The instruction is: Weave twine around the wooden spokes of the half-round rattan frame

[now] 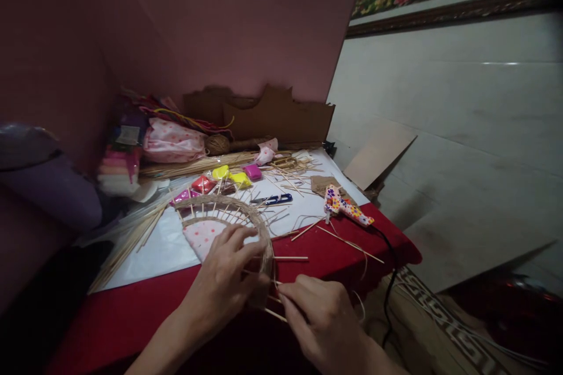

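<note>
A round woven basket frame (pixel 211 206) of thin sticks and twine, with a pink dotted base, stands on the red table (pixel 343 249). My left hand (pixel 224 278) grips its near rim, fingers curled over the weave. Beside that hand, my right hand (pixel 319 316) pinches a thin strand at the rim's lower right edge, close to a stick that pokes out.
A white sheet (pixel 162 246) covers the table's back part. On it lie loose sticks (pixel 127 243), coloured clay packets (pixel 229 176), a blue cutter (pixel 275 199), and a flowered glue gun (pixel 345 206) with a black cord. Cardboard (pixel 277 114), fabric and a twine ball (pixel 217 143) stand behind.
</note>
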Action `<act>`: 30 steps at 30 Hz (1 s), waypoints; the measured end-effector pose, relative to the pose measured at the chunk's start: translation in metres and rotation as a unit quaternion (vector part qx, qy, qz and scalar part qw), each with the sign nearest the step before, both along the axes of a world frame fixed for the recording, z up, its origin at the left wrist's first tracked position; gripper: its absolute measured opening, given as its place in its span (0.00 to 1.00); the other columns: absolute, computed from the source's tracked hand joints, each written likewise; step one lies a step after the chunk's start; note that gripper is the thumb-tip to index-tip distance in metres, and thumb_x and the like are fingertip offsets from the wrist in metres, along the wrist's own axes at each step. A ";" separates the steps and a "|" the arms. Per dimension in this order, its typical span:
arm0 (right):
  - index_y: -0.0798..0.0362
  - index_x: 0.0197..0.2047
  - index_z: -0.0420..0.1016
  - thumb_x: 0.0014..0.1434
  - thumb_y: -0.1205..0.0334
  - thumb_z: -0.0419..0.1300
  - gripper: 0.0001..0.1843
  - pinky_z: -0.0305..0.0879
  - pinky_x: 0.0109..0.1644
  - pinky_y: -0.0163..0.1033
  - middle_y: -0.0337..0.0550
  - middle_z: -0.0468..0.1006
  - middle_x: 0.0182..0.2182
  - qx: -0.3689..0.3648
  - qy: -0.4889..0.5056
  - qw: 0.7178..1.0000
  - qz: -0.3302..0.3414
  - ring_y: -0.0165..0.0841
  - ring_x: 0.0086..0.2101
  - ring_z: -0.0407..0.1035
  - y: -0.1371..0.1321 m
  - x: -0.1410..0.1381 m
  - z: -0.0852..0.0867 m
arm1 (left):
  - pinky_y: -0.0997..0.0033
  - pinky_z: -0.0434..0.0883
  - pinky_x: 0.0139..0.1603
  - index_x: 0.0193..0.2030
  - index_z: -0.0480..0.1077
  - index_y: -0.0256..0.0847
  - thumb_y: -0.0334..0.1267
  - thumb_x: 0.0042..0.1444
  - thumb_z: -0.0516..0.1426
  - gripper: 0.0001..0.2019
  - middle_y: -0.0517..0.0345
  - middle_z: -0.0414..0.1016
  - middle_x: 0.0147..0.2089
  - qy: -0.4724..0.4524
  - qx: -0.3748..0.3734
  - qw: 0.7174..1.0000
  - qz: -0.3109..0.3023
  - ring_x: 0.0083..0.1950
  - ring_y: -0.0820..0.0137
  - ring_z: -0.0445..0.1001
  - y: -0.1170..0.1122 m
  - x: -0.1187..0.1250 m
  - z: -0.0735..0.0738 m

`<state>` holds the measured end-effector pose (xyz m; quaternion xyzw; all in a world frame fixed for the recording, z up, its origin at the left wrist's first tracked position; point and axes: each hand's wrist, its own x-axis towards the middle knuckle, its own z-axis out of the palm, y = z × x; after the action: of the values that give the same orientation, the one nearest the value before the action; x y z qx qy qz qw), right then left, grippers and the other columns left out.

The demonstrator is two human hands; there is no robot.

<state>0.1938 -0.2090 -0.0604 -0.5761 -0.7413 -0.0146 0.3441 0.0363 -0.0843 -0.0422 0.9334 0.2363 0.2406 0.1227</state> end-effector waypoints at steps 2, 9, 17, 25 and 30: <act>0.55 0.31 0.71 0.60 0.72 0.50 0.11 0.50 0.28 0.35 0.40 0.70 0.22 0.000 0.007 1.000 -0.002 0.29 0.23 0.64 -0.002 0.000 0.000 | 0.53 0.65 0.53 0.57 0.60 0.49 0.35 0.45 0.65 0.31 0.53 0.63 0.57 0.035 -0.017 0.998 -0.044 0.56 0.57 0.58 -0.010 -0.007 0.000; 0.55 0.29 0.71 0.60 0.72 0.51 0.11 0.50 0.26 0.35 0.39 0.69 0.21 0.029 0.015 0.999 -0.025 0.28 0.21 0.63 -0.006 0.001 0.004 | 0.56 0.66 0.47 0.52 0.63 0.42 0.29 0.52 0.58 0.20 0.50 0.68 0.49 0.043 0.051 0.998 -0.010 0.49 0.59 0.62 -0.023 0.000 -0.017; 0.56 0.30 0.71 0.59 0.73 0.50 0.11 0.53 0.25 0.34 0.40 0.69 0.20 0.052 0.024 0.998 0.001 0.29 0.21 0.64 -0.010 -0.004 0.003 | 0.57 0.66 0.45 0.53 0.64 0.42 0.32 0.50 0.59 0.22 0.50 0.69 0.49 0.058 0.086 0.992 0.069 0.46 0.58 0.64 -0.028 0.005 -0.021; 0.56 0.30 0.71 0.59 0.73 0.52 0.09 0.54 0.25 0.33 0.40 0.69 0.20 0.065 0.004 0.998 -0.005 0.28 0.20 0.64 -0.013 -0.003 0.005 | 0.51 0.63 0.47 0.55 0.64 0.39 0.37 0.46 0.63 0.27 0.44 0.68 0.51 0.058 0.093 0.984 0.141 0.48 0.53 0.63 -0.043 0.010 -0.021; 0.57 0.30 0.71 0.58 0.74 0.51 0.10 0.56 0.26 0.33 0.41 0.70 0.20 0.067 0.011 0.998 -0.003 0.29 0.21 0.65 -0.015 -0.003 -0.003 | 0.57 0.64 0.49 0.56 0.62 0.45 0.42 0.54 0.58 0.23 0.48 0.64 0.54 -0.012 -0.056 0.997 0.042 0.51 0.59 0.63 -0.030 0.000 -0.018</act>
<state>0.1912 -0.2236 -0.0630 -0.5546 -0.7329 -0.0590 0.3896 0.0361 -0.1140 -0.0600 0.9112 0.2871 0.2434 0.1673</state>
